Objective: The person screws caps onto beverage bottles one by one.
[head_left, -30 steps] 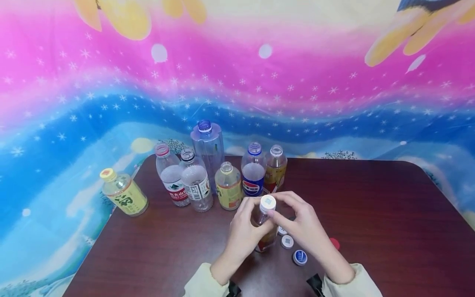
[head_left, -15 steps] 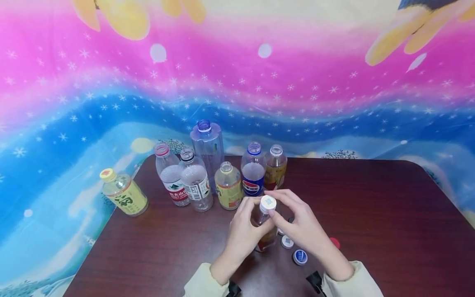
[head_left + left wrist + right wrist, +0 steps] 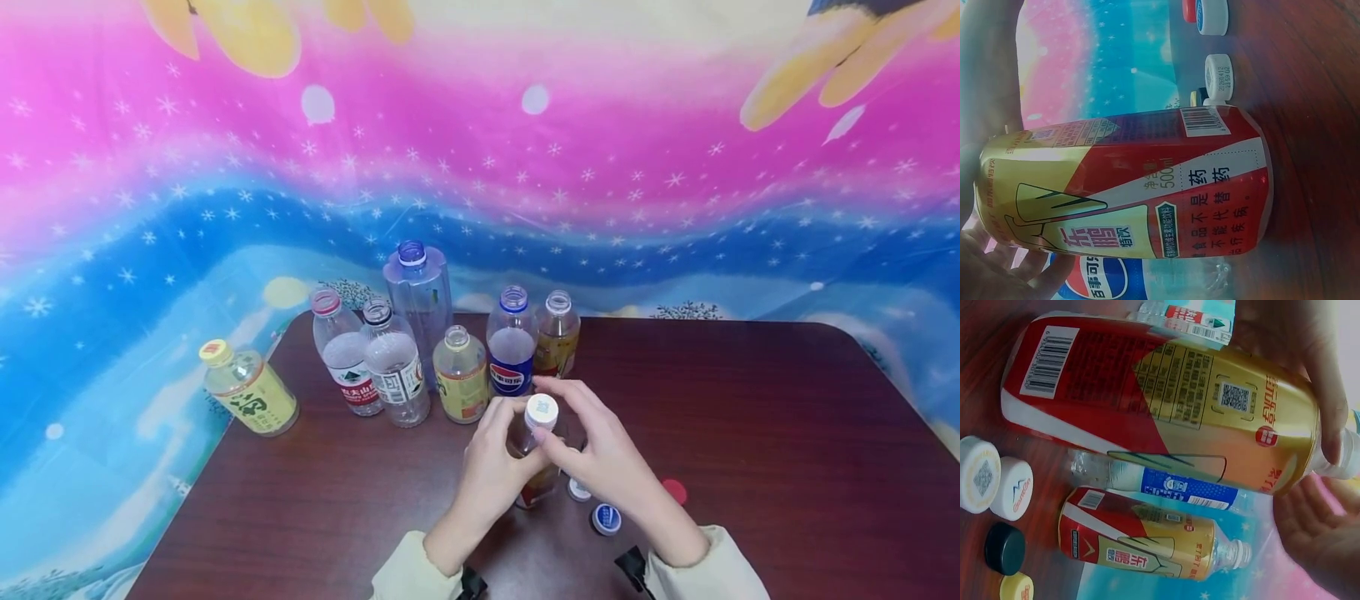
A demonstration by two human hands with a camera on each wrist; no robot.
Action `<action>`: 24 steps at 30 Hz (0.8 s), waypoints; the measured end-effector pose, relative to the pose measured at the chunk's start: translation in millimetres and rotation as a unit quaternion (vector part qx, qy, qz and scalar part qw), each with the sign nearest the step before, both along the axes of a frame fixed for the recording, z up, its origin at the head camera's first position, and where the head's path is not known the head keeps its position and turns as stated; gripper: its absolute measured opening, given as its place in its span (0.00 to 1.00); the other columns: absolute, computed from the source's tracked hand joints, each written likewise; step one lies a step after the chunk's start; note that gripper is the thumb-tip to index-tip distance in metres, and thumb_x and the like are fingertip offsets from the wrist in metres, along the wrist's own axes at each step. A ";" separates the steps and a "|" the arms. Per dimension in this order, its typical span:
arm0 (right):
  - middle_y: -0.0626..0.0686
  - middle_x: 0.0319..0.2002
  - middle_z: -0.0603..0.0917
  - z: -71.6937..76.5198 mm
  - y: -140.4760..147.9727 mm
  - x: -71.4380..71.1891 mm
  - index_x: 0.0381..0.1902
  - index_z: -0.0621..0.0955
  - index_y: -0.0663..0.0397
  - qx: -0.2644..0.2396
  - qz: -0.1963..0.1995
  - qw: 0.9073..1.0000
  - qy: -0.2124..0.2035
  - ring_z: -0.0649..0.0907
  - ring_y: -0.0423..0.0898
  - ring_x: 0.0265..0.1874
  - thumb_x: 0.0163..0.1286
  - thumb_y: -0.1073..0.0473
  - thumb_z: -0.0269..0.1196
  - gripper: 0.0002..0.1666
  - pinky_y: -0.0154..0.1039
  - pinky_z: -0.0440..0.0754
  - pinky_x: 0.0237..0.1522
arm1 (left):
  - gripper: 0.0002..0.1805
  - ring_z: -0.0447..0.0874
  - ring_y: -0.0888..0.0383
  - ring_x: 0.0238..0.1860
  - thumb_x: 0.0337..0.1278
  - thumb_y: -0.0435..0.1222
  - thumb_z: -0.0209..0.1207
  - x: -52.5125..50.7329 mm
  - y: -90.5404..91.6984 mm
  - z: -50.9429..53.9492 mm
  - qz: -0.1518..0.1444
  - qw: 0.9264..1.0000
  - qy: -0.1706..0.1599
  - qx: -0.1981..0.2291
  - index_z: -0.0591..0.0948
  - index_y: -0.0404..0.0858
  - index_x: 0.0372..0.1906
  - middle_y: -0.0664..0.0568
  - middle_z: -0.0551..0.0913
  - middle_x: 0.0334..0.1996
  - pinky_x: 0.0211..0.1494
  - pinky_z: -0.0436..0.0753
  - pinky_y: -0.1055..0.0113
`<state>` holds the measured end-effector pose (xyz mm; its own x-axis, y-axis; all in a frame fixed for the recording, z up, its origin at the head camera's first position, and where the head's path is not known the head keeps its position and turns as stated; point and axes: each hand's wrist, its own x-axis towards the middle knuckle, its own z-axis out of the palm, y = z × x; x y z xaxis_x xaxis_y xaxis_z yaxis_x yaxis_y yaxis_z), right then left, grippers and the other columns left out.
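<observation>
A plastic drink bottle [image 3: 538, 487] with a red and gold label stands upright in front of me, with a white bottle cap [image 3: 542, 410] on its neck. My left hand [image 3: 491, 471] grips it around the shoulder; in the right wrist view the left thumb [image 3: 1332, 434] lies along the neck. My right hand [image 3: 611, 454] has its fingers curled around the cap, the thumb touching its near side and the index finger slightly off the far side. The left wrist view shows the bottle's front label [image 3: 1129, 206] and its base near the table.
Several uncapped bottles stand behind, among them a Pepsi bottle [image 3: 512, 350] and a tall purple bottle [image 3: 420, 287]. A capped yellow-label bottle [image 3: 255, 392] is far left. Loose caps lie right of the bottle, including a blue cap [image 3: 606, 519] and a red cap [image 3: 675, 492].
My right hand's thumb has shifted left around the near side of the cap, and its index finger has spread slightly away. The left hand and bottle have stayed in place.
</observation>
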<state>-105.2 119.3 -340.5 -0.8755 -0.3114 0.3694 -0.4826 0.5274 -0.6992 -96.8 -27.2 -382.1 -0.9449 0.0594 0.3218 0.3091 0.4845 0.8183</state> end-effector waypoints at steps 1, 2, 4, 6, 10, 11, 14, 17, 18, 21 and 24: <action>0.51 0.52 0.80 -0.7 0.9 0.0 0.59 0.76 0.52 0.002 0.009 1.000 0.007 0.79 0.45 0.51 0.62 0.62 0.65 0.26 0.52 0.79 0.52 | 0.22 0.78 0.58 0.54 0.49 0.45 0.69 -0.1 -0.2 -0.1 -0.001 1.000 -0.001 0.001 0.77 0.46 0.50 0.55 0.79 0.48 0.56 0.79 0.55; 0.50 0.52 0.81 -1.1 1.9 -0.1 0.59 0.76 0.51 0.003 0.013 1.000 0.011 0.79 0.44 0.51 0.62 0.62 0.64 0.25 0.52 0.80 0.51 | 0.22 0.78 0.58 0.54 0.49 0.46 0.68 -0.2 -0.3 -0.2 -0.002 1.000 -0.003 0.003 0.76 0.46 0.49 0.55 0.79 0.49 0.56 0.79 0.56; 0.48 0.51 0.81 -2.1 4.3 -0.1 0.58 0.77 0.49 0.005 0.014 1.000 0.010 0.79 0.41 0.50 0.63 0.62 0.63 0.24 0.50 0.80 0.51 | 0.22 0.78 0.59 0.54 0.50 0.47 0.68 -0.1 -0.5 -0.3 -0.004 1.000 -0.009 0.005 0.76 0.47 0.50 0.56 0.78 0.49 0.56 0.79 0.56; 0.46 0.51 0.81 -2.2 6.1 -0.1 0.58 0.78 0.47 0.009 0.008 1.000 0.006 0.79 0.39 0.50 0.64 0.61 0.63 0.23 0.49 0.81 0.51 | 0.22 0.78 0.59 0.53 0.50 0.47 0.67 0.0 -0.4 -0.2 -0.004 1.000 -0.013 0.006 0.76 0.47 0.50 0.56 0.78 0.49 0.56 0.79 0.55; 0.46 0.50 0.82 -0.7 7.7 -0.6 0.56 0.79 0.47 0.012 -0.006 1.000 0.011 0.80 0.40 0.50 0.62 0.61 0.65 0.22 0.45 0.81 0.50 | 0.22 0.78 0.59 0.53 0.50 0.47 0.67 0.1 -0.1 0.3 -0.003 1.000 -0.017 0.005 0.76 0.46 0.50 0.56 0.78 0.49 0.57 0.78 0.55; 0.46 0.49 0.82 0.0 7.4 -0.8 0.55 0.80 0.48 0.012 -0.012 1.000 0.012 0.80 0.41 0.49 0.62 0.61 0.66 0.22 0.44 0.81 0.50 | 0.22 0.78 0.59 0.53 0.50 0.47 0.67 0.0 -0.1 0.5 -0.002 1.000 -0.017 0.006 0.77 0.46 0.50 0.56 0.78 0.49 0.57 0.78 0.55; 0.46 0.46 0.83 1.7 5.1 -1.3 0.49 0.81 0.50 0.009 -0.039 0.999 0.002 0.81 0.42 0.47 0.58 0.60 0.69 0.20 0.45 0.80 0.49 | 0.22 0.78 0.59 0.54 0.50 0.48 0.68 0.1 -0.1 0.9 0.002 1.000 -0.012 0.007 0.77 0.47 0.50 0.56 0.78 0.49 0.57 0.78 0.55; 0.46 0.43 0.82 2.1 1.0 -2.0 0.45 0.79 0.51 0.002 -0.061 0.998 -0.021 0.80 0.43 0.45 0.56 0.57 0.71 0.19 0.47 0.78 0.50 | 0.22 0.78 0.58 0.55 0.49 0.47 0.68 0.3 0.0 0.9 0.004 1.000 -0.006 0.008 0.77 0.47 0.49 0.56 0.79 0.50 0.57 0.78 0.55; 0.47 0.43 0.82 1.9 -0.2 -2.3 0.46 0.78 0.52 0.001 -0.060 0.998 -0.024 0.80 0.43 0.46 0.56 0.57 0.71 0.20 0.48 0.77 0.50 | 0.22 0.78 0.58 0.55 0.49 0.47 0.68 0.3 0.0 0.7 0.004 1.000 -0.004 0.007 0.77 0.47 0.49 0.56 0.79 0.50 0.57 0.78 0.55; 0.50 0.48 0.81 1.2 -1.7 -2.4 0.52 0.77 0.54 0.000 -0.024 1.000 -0.010 0.79 0.45 0.48 0.59 0.60 0.68 0.22 0.48 0.78 0.51 | 0.23 0.78 0.58 0.54 0.48 0.45 0.69 0.3 -0.1 0.4 0.003 1.000 0.001 0.000 0.77 0.46 0.50 0.55 0.79 0.49 0.55 0.79 0.56; 0.50 0.53 0.81 0.6 0.0 -1.8 0.57 0.77 0.53 0.003 0.022 1.000 0.017 0.79 0.45 0.51 0.62 0.64 0.64 0.24 0.45 0.80 0.51 | 0.23 0.78 0.58 0.52 0.49 0.44 0.69 0.0 -0.2 0.3 0.004 1.000 0.000 -0.008 0.76 0.45 0.50 0.55 0.78 0.48 0.54 0.80 0.58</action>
